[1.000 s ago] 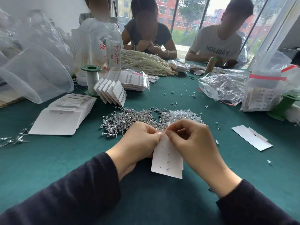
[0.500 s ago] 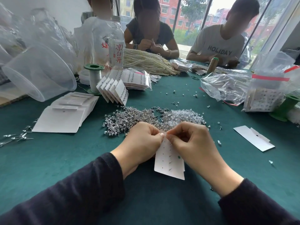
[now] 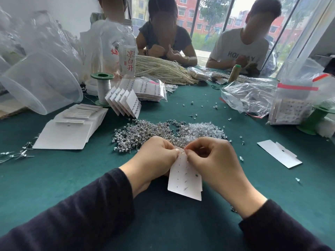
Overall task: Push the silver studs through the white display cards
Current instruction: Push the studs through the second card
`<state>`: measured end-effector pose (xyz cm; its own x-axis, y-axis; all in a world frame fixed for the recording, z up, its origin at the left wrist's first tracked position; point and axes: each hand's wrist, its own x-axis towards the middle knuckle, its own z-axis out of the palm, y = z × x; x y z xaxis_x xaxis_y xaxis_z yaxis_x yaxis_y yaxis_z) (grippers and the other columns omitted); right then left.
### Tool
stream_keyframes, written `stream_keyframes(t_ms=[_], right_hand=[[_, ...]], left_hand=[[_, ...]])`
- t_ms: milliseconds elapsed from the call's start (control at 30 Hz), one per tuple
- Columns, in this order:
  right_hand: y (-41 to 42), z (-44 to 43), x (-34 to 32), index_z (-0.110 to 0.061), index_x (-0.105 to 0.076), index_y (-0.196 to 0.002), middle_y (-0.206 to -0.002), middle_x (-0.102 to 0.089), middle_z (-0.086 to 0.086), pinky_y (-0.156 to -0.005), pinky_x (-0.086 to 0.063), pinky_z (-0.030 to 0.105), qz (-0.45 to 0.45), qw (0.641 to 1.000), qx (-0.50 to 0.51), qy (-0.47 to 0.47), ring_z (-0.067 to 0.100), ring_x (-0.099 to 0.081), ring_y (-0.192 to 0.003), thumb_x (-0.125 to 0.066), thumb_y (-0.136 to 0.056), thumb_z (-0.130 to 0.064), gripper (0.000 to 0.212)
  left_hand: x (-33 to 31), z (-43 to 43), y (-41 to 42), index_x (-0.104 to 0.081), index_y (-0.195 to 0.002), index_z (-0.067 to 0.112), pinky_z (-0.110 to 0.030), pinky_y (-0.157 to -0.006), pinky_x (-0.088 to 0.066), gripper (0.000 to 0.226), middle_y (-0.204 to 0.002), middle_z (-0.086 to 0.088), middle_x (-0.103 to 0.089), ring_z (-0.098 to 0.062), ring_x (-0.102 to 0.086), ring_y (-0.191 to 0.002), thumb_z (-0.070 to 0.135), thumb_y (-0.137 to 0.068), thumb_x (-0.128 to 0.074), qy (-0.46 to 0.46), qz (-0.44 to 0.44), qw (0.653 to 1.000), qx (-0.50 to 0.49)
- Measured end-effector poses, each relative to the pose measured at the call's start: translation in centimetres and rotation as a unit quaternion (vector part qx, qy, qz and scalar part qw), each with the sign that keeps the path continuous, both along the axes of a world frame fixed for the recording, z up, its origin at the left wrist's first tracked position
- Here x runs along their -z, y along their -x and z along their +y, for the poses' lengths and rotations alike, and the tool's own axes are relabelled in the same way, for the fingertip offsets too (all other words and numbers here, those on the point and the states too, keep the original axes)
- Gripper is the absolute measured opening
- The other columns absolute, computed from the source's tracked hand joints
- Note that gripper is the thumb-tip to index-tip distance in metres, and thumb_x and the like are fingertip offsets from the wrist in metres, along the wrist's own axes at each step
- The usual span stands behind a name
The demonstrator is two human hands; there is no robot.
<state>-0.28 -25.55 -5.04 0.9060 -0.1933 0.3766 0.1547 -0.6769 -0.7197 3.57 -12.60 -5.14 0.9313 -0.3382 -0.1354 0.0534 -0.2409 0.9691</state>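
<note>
A white display card (image 3: pixel 183 180) with small holes and a few stud posts poking through hangs between my hands above the green table. My left hand (image 3: pixel 155 158) pinches the card's upper left edge. My right hand (image 3: pixel 212 160) has its fingers curled at the card's top right, fingertips pinched together on the card; whether a stud sits between them is hidden. Just beyond my hands lies a heap of silver studs (image 3: pixel 143 136), with a pile of clear backs (image 3: pixel 204 129) to its right.
Blank cards (image 3: pixel 67 133) are stacked at left, filled cards (image 3: pixel 125 104) stand fanned behind the heap. A loose card (image 3: pixel 279 154) lies right. Plastic bags (image 3: pixel 248 98), a clear tub (image 3: pixel 41 82), spools, a bottle and pearl strands crowd the back. Three people sit opposite.
Both hands stay at the card's top edge; my left thumb and right fingertips have drawn closer together there. The card has barely shifted.
</note>
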Motion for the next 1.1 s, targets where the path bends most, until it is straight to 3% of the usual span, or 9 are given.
stream_keyframes(t_ms=[167, 400, 567, 667, 733, 833, 933, 1033, 1100], right_hand=[[0.2, 0.6, -0.1, -0.016, -0.069, -0.066, -0.066, -0.064, -0.007, -0.061, -0.042, 0.013, -0.031, 0.996, 0.010, 0.085, 0.005, -0.057, -0.061, -0.067, -0.071, -0.012, 0.007], [0.2, 0.6, -0.1, -0.014, -0.069, -0.067, -0.067, -0.064, -0.006, -0.060, -0.043, 0.015, -0.020, 0.997, -0.011, 0.071, 0.006, -0.057, -0.062, -0.065, -0.073, -0.010, 0.008], [0.3, 0.7, -0.2, -0.015, -0.070, -0.068, -0.068, -0.063, -0.008, -0.062, -0.041, 0.011, -0.028, 0.996, -0.019, 0.085, 0.005, -0.056, -0.063, -0.066, -0.073, -0.008, 0.009], [0.5, 0.8, -0.3, -0.015, -0.071, -0.068, -0.068, -0.064, -0.009, -0.063, -0.041, 0.009, -0.030, 0.995, -0.024, 0.091, 0.004, -0.057, -0.067, -0.066, -0.073, -0.007, 0.011], [0.6, 0.8, -0.4, -0.014, -0.071, -0.068, -0.068, -0.064, -0.009, -0.064, -0.042, 0.010, -0.035, 0.995, -0.025, 0.094, 0.004, -0.057, -0.068, -0.065, -0.073, -0.005, 0.012], [0.6, 0.9, -0.5, -0.014, -0.071, -0.068, -0.069, -0.065, -0.008, -0.066, -0.044, 0.014, -0.042, 0.994, -0.031, 0.096, 0.005, -0.058, -0.067, -0.065, -0.073, -0.005, 0.011], [0.6, 0.8, -0.5, -0.016, -0.068, -0.068, -0.070, -0.065, -0.008, -0.066, -0.047, 0.021, -0.056, 0.995, -0.039, 0.078, 0.005, -0.059, -0.066, -0.065, -0.073, -0.004, 0.014], [0.7, 0.8, -0.6, -0.021, -0.065, -0.070, -0.072, -0.064, -0.009, -0.067, -0.049, 0.020, -0.075, 0.995, -0.061, 0.023, 0.006, -0.061, -0.069, -0.065, -0.075, -0.002, 0.020], [0.5, 0.8, -0.7, -0.024, -0.063, -0.070, -0.073, -0.065, -0.010, -0.067, -0.048, 0.015, -0.070, 0.995, -0.065, -0.042, 0.004, -0.061, -0.070, -0.064, -0.077, -0.001, 0.024]], left_hand=[[0.1, 0.0, 0.1, -0.071, -0.080, -0.001, -0.054, -0.074, -0.055, 0.020, -0.087, -0.025, -0.070, -0.040, -0.067, -0.085, 0.008, -0.087, -0.054, -0.005, -0.020, 1.000, -0.003], [0.5, 0.0, -0.1, -0.070, -0.080, -0.003, -0.052, -0.074, -0.055, 0.021, -0.084, -0.026, -0.070, -0.041, -0.066, -0.083, 0.008, -0.086, -0.054, -0.017, -0.066, 0.998, -0.004], [0.8, 0.0, -0.1, -0.069, -0.072, -0.005, -0.037, -0.056, -0.048, 0.022, -0.069, -0.020, -0.068, -0.020, -0.053, -0.060, 0.009, -0.082, -0.055, -0.032, -0.108, 0.994, -0.013], [0.9, 0.0, 0.1, -0.057, -0.058, -0.008, -0.025, -0.049, -0.033, 0.027, -0.053, -0.010, -0.047, -0.016, -0.039, -0.051, 0.010, -0.078, -0.053, -0.037, -0.132, 0.990, -0.030], [0.8, 0.0, 0.2, -0.049, -0.047, 0.002, -0.021, -0.042, -0.024, 0.030, -0.050, -0.007, -0.036, -0.015, -0.030, -0.046, 0.010, -0.076, -0.053, -0.046, -0.159, 0.985, -0.045], [0.7, 0.1, 0.3, -0.045, -0.044, 0.006, -0.020, -0.038, -0.021, 0.032, -0.048, -0.006, -0.032, -0.013, -0.026, -0.044, 0.010, -0.074, -0.054, -0.057, -0.193, 0.978, -0.051], [0.3, 0.3, 0.1, -0.048, -0.048, -0.004, -0.017, -0.038, -0.026, 0.032, -0.048, -0.007, -0.037, -0.013, -0.032, -0.042, 0.011, -0.075, -0.055, -0.060, -0.203, 0.976, -0.041], [-1.1, 0.8, -0.2, -0.042, -0.040, 0.013, -0.013, -0.037, -0.028, 0.040, -0.039, 0.003, -0.037, -0.008, -0.034, -0.034, 0.017, -0.078, -0.052, -0.022, -0.183, 0.983, -0.002], [-2.2, 1.6, -0.9, -0.055, -0.047, 0.013, -0.016, -0.039, -0.037, 0.043, -0.040, 0.000, -0.051, -0.010, -0.045, -0.035, 0.021, -0.088, -0.049, 0.009, -0.137, 0.990, 0.029]])
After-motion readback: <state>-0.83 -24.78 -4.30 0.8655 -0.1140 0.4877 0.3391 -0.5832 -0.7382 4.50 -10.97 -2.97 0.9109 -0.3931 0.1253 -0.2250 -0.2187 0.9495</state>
